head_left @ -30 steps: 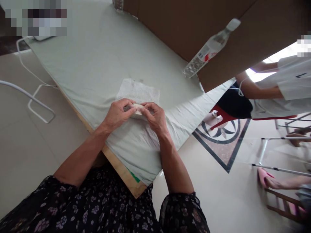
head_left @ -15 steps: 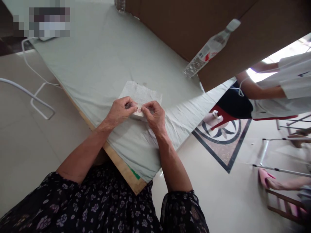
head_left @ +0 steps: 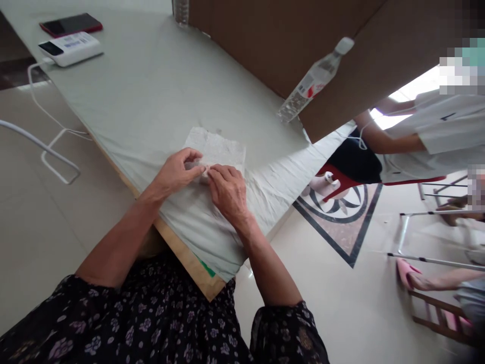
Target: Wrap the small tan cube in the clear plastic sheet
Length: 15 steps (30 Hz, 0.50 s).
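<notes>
A thin white sheet of tissue paper [head_left: 215, 144] lies creased on the cloth near the table's corner, its near edge under my hands. My left hand [head_left: 176, 173] is closed in a loose pinch at that edge, thumb below and index finger above. My right hand [head_left: 229, 189] bends over the same edge, fingers together and pressed down, the thumb mostly hidden. A small pale, pinkish bit shows between the fingertips of both hands; it is too small to name.
A tilted plastic bottle [head_left: 316, 81] leans by a big brown cardboard box [head_left: 273, 45]. At the far left are a phone [head_left: 71, 24] and a white power bank [head_left: 71, 49] with a cable. A person in a white shirt [head_left: 447, 124] sits to the right.
My right hand has turned over from a thumb-and-finger pinch and shifted left, its back now upward. My left hand stays near the paper's edge. The view has shifted slightly.
</notes>
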Tool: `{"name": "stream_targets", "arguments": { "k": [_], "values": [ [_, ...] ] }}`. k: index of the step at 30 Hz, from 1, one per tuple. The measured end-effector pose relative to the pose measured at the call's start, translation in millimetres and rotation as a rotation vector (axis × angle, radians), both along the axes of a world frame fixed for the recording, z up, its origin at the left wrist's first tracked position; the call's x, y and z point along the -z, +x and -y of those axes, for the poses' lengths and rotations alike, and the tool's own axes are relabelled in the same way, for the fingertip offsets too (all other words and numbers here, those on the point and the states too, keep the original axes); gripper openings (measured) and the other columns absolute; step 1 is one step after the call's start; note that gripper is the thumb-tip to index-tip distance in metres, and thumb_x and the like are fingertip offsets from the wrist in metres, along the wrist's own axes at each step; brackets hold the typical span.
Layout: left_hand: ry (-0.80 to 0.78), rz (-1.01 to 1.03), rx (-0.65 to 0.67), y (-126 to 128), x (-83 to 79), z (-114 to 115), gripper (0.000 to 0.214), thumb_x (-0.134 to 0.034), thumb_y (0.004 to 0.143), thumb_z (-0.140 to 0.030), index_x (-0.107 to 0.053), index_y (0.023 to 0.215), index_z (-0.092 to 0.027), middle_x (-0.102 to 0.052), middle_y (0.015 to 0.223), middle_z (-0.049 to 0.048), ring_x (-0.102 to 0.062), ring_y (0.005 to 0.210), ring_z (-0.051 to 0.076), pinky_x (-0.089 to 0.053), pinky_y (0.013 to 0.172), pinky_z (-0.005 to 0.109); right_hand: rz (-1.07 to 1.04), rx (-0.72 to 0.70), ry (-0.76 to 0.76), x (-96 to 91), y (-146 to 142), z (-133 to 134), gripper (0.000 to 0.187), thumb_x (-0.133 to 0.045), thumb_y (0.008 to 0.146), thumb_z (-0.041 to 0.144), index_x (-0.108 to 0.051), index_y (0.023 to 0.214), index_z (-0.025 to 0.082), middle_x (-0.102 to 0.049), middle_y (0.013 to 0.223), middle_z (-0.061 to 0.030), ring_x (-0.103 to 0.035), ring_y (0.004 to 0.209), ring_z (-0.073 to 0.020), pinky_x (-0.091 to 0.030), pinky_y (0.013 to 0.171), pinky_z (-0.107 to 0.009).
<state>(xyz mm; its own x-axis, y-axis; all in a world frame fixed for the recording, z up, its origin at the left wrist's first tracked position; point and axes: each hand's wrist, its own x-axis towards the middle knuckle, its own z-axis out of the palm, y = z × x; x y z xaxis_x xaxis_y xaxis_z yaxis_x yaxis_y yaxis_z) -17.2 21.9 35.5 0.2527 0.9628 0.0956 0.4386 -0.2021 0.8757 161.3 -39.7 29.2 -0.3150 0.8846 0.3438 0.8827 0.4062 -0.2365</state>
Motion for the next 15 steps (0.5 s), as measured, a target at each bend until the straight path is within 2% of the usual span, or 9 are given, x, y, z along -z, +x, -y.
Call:
{"name": "stream_targets", "arguments": {
  "k": [3,6,10,15],
  "values": [
    [-0.017,-0.024,-0.047,-13,0.9,2,0.04,-0.065,0.079,-0.039,-0.069,0.115,-0.02,-0.07,0.088,0.002,-0.062,0.08,0.018,-0.053,0.078,0.032,0.044,0.012,-0.002,-0.3,1,-2,0.025,-0.047,0.108,0.027,-0.069,0.121,0.024,-0.073,0.123,-0.0091,-0.06,0.111,-0.0274,-0.044,0.095,-0.043],
    [-0.018,-0.117,-0.133,-18,5.5,-1,0.038,-0.062,0.081,-0.035,-0.07,0.115,-0.021,-0.065,0.077,-0.001,-0.058,0.072,0.017,-0.051,0.075,0.032,0.099,0.023,-0.009,-1.9,-2,-3,0.024,-0.052,0.107,0.031,-0.067,0.125,0.027,-0.07,0.122,-0.0091,-0.056,0.111,-0.0284,-0.042,0.091,-0.043],
    [0.013,-0.258,-0.209,-17,15.0,-5,0.036,-0.066,0.08,-0.032,-0.07,0.115,-0.023,-0.066,0.079,0.0003,-0.063,0.077,0.021,-0.052,0.08,0.035,0.16,0.027,0.036,-1.2,-5,-8,0.022,-0.055,0.105,0.033,-0.066,0.124,0.029,-0.069,0.115,-0.0086,-0.054,0.106,-0.0278,-0.039,0.086,-0.042],
    [0.076,-0.369,-0.323,-25,20.3,-2,0.039,-0.072,0.082,-0.045,-0.07,0.114,-0.022,-0.074,0.09,0.0078,-0.07,0.089,0.029,-0.054,0.088,0.043,0.228,0.001,0.087,-3.5,-5,-13,0.015,-0.056,0.104,0.033,-0.068,0.114,0.028,-0.069,0.108,-0.0086,-0.053,0.098,-0.0268,-0.037,0.082,-0.042]
  ]
}}
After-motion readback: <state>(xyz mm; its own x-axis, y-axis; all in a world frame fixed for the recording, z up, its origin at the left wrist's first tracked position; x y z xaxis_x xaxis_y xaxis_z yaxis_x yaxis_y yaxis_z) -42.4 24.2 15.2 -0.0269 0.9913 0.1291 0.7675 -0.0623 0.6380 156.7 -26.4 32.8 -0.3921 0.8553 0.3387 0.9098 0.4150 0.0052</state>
